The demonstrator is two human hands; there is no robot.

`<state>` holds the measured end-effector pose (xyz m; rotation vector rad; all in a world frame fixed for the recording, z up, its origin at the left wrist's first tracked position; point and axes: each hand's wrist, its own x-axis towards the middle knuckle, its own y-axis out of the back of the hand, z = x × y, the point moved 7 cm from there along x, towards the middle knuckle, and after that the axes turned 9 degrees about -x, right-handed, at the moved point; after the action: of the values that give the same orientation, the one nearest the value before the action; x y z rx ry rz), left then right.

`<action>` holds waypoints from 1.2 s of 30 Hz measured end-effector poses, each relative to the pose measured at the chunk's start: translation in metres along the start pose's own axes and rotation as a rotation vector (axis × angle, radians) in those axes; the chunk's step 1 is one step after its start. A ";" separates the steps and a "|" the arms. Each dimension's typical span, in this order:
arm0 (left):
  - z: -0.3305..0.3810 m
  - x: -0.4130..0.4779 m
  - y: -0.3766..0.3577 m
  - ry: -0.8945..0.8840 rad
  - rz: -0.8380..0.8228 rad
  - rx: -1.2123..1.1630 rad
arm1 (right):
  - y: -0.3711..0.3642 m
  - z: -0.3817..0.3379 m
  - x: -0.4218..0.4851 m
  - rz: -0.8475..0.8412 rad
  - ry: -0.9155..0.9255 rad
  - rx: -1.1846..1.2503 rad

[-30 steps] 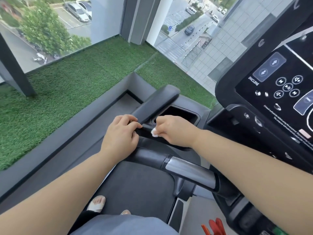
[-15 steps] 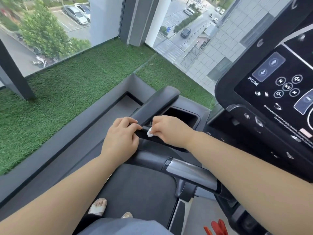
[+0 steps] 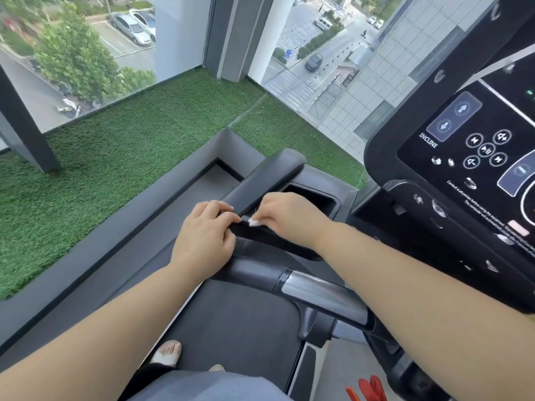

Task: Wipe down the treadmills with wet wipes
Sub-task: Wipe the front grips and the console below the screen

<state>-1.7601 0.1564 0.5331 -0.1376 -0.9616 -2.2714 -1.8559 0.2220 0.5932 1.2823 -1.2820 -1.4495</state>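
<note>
The black treadmill's left side handrail (image 3: 266, 178) runs away from me beside a recessed tray pocket (image 3: 312, 195). My left hand (image 3: 204, 238) rests on the near end of that handrail, fingers curled over it. My right hand (image 3: 285, 218) is closed on a small white wet wipe (image 3: 254, 222), only a corner of which shows, pressed against the handrail's inner edge right next to my left fingertips. The control console (image 3: 463, 157) with incline and media buttons fills the right side.
A silver-and-black front grip bar (image 3: 321, 296) crosses below my hands. The belt (image 3: 237, 322) lies beneath, with my sandalled foot (image 3: 168, 353) on it. Green artificial turf (image 3: 115, 157) and floor-to-ceiling windows lie to the left. Something red (image 3: 369, 389) shows at the bottom right.
My right hand has slid the wipe a little to the left along the handrail's inner edge, closer to my left fingertips. My left hand has stayed in place.
</note>
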 end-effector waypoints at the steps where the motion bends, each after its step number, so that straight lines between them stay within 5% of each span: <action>1: 0.000 0.000 0.000 -0.001 -0.001 0.002 | -0.004 -0.003 0.001 -0.017 0.027 -0.031; 6: 0.002 0.000 0.002 0.007 -0.023 0.007 | -0.002 0.012 -0.026 -0.068 0.032 -0.011; 10: 0.004 0.000 0.003 0.011 -0.037 0.016 | 0.005 0.029 -0.042 -0.288 -0.031 -0.047; 15: 0.005 0.001 0.003 0.012 -0.041 0.022 | 0.016 0.026 -0.016 0.004 -0.099 0.043; 22: 0.005 0.001 0.003 0.013 -0.045 0.031 | -0.007 0.017 -0.025 -0.059 0.001 -0.077; 27: 0.006 0.000 0.003 0.011 -0.039 0.041 | 0.011 0.037 -0.049 -0.271 -0.058 -0.009; 32: 0.005 0.001 0.003 0.018 -0.046 0.041 | 0.012 0.025 -0.019 0.002 -0.043 0.056; 36: 0.004 0.001 0.003 0.015 -0.057 0.039 | -0.004 0.008 -0.011 0.019 0.030 -0.004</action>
<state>-1.7599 0.1573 0.5383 -0.0780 -1.0128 -2.3006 -1.8614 0.2351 0.5907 1.2812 -1.2680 -1.4135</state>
